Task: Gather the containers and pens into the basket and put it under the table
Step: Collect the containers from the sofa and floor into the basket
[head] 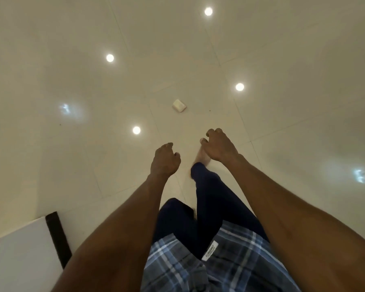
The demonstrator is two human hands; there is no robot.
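Both arms reach fwd and down over a glossy tiled floor (282, 60). Left hand (164, 160), centre of frame, fingers loosely curled, nothing in it. Right hand (218, 147), just right of it and a bit higher in frame, same: fingers hang curled, nothing held. Hands are near each other but apart, not touching. Prob. just swinging out in front for balance mid-stride, since one foot (201, 157) is planted ahead directly under the right hand and the legs in dark trousers (215, 199) are split front/back.

Task items: no basket, containers or pens in view anywhere. Can't say where they are from this frame, so can't judge how much is gathered. With both hands free, my guess is the person is walking between stops, either to fetch sth or after setting sth down.

Other stuff: small white block (179, 105) lies alone on the floor, upper centre, well ahead of the hands; too small to ID. White surface w/ a dark edge strip (56, 239) at lower left, poss. a table corner, not sure. Bright round spots on the tiles look like ceiling-light reflections. Plaid shirt hem (236, 260) at bottom centre.
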